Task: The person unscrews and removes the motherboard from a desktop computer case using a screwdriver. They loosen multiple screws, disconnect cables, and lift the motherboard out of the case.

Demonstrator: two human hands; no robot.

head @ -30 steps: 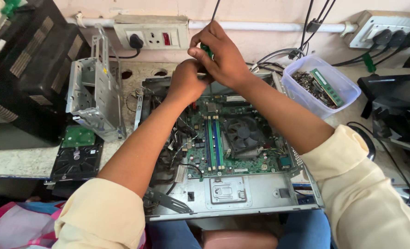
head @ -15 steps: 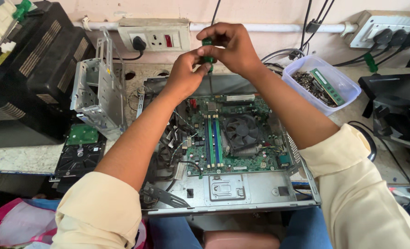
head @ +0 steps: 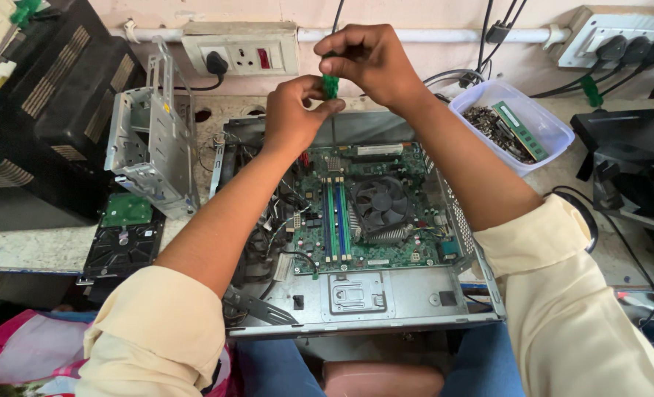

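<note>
Pale pink wall, speckled stone worktop

Green tool mostly hidden inside both fists; tray contents too small.

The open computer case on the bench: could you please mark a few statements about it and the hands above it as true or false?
1. Both hands meet on a small green item above the open computer case. True: the left hand and right hand both pinch it.
2. The cooling fan has been taken off the board. False: it sits on the green motherboard.
3. The clear plastic tub stands to the right of the case. True.
4. The tub is empty. False: it holds small dark parts and a green memory stick.
5. A metal drive cage stands to the left of the case. True.
</note>
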